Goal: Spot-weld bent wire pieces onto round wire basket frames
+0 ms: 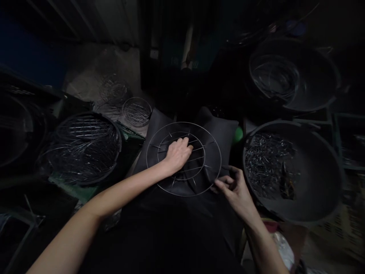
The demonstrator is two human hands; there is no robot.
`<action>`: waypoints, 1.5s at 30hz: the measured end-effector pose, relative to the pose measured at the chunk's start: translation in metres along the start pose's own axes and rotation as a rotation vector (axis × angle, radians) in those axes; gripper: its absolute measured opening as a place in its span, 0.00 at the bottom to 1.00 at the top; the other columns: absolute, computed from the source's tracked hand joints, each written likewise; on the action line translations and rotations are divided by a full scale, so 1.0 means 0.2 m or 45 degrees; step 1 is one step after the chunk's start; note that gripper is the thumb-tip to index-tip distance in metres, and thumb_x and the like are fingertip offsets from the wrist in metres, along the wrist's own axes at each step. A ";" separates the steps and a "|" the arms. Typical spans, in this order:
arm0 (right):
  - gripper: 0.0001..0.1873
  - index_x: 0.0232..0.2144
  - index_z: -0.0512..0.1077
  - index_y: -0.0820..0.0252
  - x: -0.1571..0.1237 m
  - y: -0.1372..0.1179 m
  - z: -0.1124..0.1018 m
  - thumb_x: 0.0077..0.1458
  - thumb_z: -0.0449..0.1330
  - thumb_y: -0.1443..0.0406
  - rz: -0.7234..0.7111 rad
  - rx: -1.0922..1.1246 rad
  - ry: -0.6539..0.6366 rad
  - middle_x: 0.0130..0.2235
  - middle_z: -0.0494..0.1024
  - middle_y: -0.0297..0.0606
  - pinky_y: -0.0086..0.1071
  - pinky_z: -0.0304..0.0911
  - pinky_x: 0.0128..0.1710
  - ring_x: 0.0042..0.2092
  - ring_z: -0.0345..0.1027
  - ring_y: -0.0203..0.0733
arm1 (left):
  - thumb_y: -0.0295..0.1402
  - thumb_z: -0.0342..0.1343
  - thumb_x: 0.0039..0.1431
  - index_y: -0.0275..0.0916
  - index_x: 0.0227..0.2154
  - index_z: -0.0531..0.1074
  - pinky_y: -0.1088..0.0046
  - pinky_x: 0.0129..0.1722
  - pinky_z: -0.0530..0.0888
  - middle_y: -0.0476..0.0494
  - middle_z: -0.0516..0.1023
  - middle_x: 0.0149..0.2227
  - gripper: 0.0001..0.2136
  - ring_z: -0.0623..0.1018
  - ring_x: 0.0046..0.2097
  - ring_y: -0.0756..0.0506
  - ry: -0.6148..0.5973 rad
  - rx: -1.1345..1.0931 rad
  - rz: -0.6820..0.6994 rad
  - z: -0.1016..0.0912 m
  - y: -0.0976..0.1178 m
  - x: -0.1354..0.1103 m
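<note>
A round wire rack point(221, 159) lies over the dark cloth point(225, 127) on my lap. It has a large outer ring, a smaller inner ring, parallel bars across the middle and short wires between the rings. My left hand point(179, 154) is over the inner ring with its fingers curled down on the bars; the fingertips are partly hidden. At the rack's lower right edge, the thumb and bent fingers of my right hand point(232, 186) close on the outer ring. Whether a small loose wire is also between those fingers is too dark to see.
To the right stands a wide dark basin point(316, 182) holding many small bent metal pieces and pliers. Behind it, another basin point(316, 83) contains wire rings. On the left, a tub point(118, 139) is heaped with wires. Wire rings point(137, 110) lie on the floor beyond.
</note>
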State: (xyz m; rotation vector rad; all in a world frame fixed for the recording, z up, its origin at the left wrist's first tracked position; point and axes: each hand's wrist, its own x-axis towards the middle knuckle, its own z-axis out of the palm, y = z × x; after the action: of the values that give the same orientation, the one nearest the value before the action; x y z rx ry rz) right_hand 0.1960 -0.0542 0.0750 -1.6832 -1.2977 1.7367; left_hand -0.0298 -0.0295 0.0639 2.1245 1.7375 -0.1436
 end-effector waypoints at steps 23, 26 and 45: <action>0.15 0.31 0.70 0.58 0.60 -0.49 0.17 0.45 0.65 0.55 -0.856 -0.220 0.263 0.30 0.75 0.34 0.34 0.65 0.35 0.32 0.69 0.40 | 0.24 0.43 0.62 0.35 0.45 0.67 0.71 0.28 0.67 0.40 0.75 0.34 0.12 0.78 0.35 0.41 0.032 0.164 -0.014 -0.42 -0.16 0.02; 0.14 0.29 0.70 0.58 0.67 -0.59 0.25 0.47 0.64 0.55 -0.926 -0.203 0.217 0.29 0.74 0.34 0.33 0.64 0.34 0.32 0.68 0.39 | 0.24 0.43 0.62 0.35 0.45 0.67 0.71 0.28 0.67 0.40 0.76 0.34 0.12 0.78 0.36 0.40 0.051 0.222 -0.071 -0.55 -0.23 0.02; 0.19 0.29 0.68 0.60 0.90 -0.82 0.48 0.41 0.65 0.52 -0.830 0.077 0.010 0.26 0.70 0.32 0.29 0.62 0.25 0.25 0.62 0.34 | 0.25 0.61 0.46 0.39 0.27 0.75 0.73 0.31 0.69 0.46 0.76 0.23 0.05 0.74 0.29 0.46 0.064 0.218 -0.142 -0.99 -0.50 0.29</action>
State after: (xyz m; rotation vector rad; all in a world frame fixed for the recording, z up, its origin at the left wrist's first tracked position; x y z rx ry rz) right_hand 0.0199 0.1393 0.0915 -1.0538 -1.5449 1.3523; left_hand -0.1450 0.1114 0.2041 2.1660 1.9362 -0.2811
